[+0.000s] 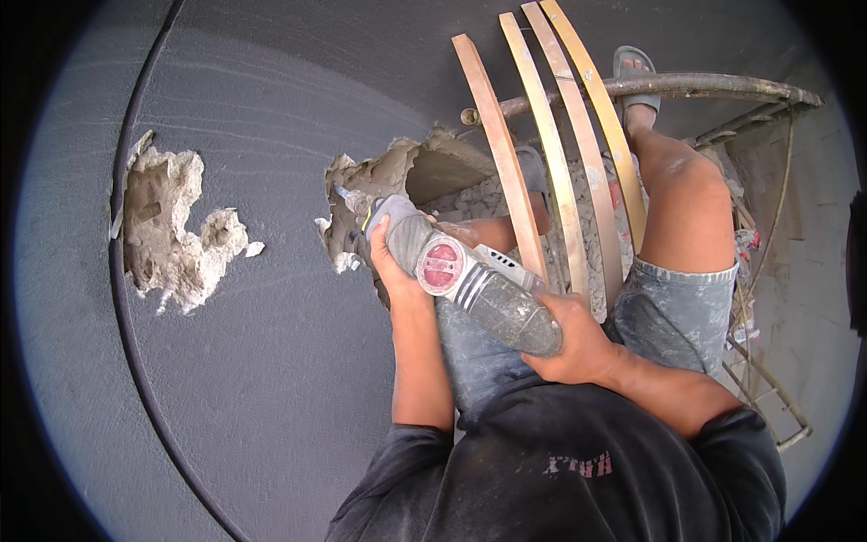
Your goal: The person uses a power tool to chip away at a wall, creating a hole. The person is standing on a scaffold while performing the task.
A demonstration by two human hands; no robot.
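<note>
A dusty rotary hammer drill point(501, 303), grey and black with a round red dial on its side, lies across my lap in both hands. My left hand point(390, 257) is wrapped round its front collar. At the rear end, my right hand point(578, 336) grips the handle, part of which the fingers and tool body hide. The bit point(341, 192) points up and left at the ragged hole point(368, 172) broken into the dark grey wall point(280, 361). Whether the tip touches the broken edge, I cannot tell.
A second broken patch point(167, 230) exposes pale masonry farther left. Beside it runs a black cable point(126, 312). Several wooden strips point(548, 135) stand between my legs and the hole, crossing a metal pipe point(704, 84). Rubble point(578, 212) lies below. One sandalled foot point(638, 77) rests by the pipe.
</note>
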